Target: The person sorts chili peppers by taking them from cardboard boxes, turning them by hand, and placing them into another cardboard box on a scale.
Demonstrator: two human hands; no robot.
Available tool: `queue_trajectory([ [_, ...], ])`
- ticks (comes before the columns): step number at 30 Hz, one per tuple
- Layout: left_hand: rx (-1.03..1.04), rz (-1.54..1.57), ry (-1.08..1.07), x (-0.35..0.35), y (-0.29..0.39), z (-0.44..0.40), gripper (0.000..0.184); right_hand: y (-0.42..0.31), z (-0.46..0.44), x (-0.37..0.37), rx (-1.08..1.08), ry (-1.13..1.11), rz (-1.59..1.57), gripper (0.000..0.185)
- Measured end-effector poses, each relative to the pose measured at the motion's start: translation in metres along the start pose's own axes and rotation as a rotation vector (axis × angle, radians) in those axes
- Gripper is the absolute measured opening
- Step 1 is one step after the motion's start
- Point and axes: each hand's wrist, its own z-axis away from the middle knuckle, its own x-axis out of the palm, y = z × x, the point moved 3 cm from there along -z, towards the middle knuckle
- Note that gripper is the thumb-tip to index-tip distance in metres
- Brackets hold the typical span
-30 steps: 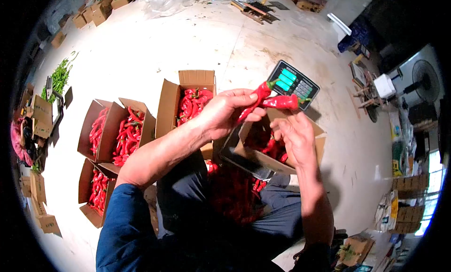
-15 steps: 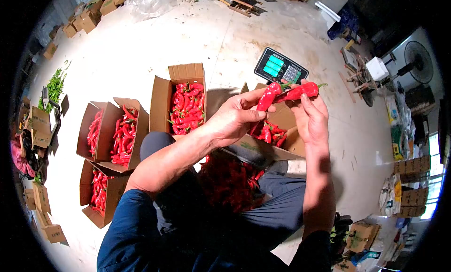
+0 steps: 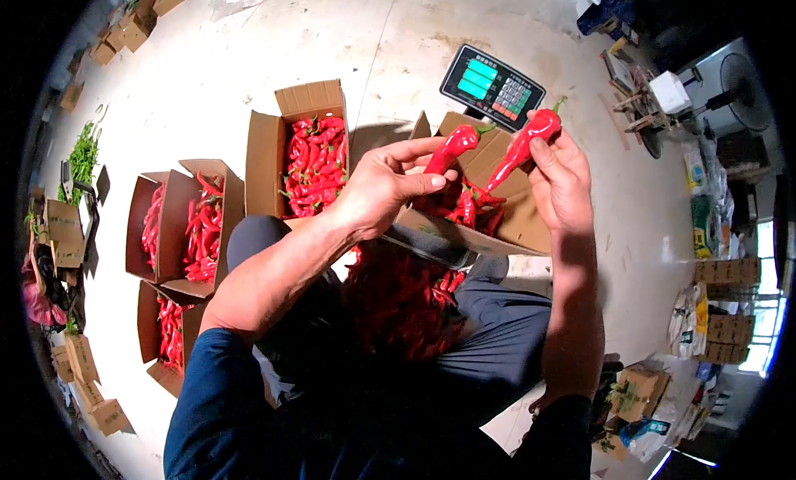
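My left hand (image 3: pixel 380 186) is closed on a red chili pepper (image 3: pixel 454 148), pinched between thumb and fingers with its green stem pointing right. Another red pepper (image 3: pixel 522 148) is in my right hand (image 3: pixel 562 177), its stem up and its tip pointing down to the left. Both are held above an open cardboard box (image 3: pixel 521 216) partly filled with red peppers. Between my legs lies a big heap of red peppers (image 3: pixel 398 302), partly in shadow. Just beyond the box stands a digital scale display (image 3: pixel 492 84) with lit green screens and a keypad.
To the left, an open box (image 3: pixel 264 165) is full of red peppers. Further left are more open boxes (image 3: pixel 176 231) of them. Green peppers (image 3: pixel 85 161) lie at the far left. A fan (image 3: pixel 738 90) stands at the right, near stacked cartons (image 3: pixel 730 335).
My hands have moved apart, so the two peppers, close together before, are now separate. The pepper in my right hand has turned more upright. The view has shifted slightly.
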Motion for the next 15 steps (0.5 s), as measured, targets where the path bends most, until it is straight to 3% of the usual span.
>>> queue_trajectory([
  [6, -0.001, -0.042, 0.026, 0.0, 0.0, 0.005, 0.047, 0.001, 0.002, -0.001, 0.029, -0.014, 0.04, 0.045],
  [9, -0.114, -0.548, -0.193, -0.008, -0.004, 0.008, 0.043, -0.003, 0.004, 0.003, 0.035, -0.029, 0.055, 0.048],
  [10, 0.011, -0.822, -0.402, 0.0, 0.0, 0.015, 0.037, -0.006, 0.006, 0.004, 0.036, -0.031, 0.063, 0.049],
  [12, 0.061, -1.267, -0.601, 0.002, -0.008, 0.019, 0.04, -0.005, 0.009, 0.001, 0.047, -0.063, 0.084, 0.047],
  [13, 0.012, -1.29, -0.555, 0.001, -0.011, 0.018, 0.043, -0.004, 0.011, 0.001, 0.056, -0.083, 0.093, 0.046],
  [15, -0.031, -0.888, -0.311, 0.006, -0.001, 0.014, 0.043, -0.004, 0.014, 0.01, 0.049, -0.033, 0.277, 0.043],
])
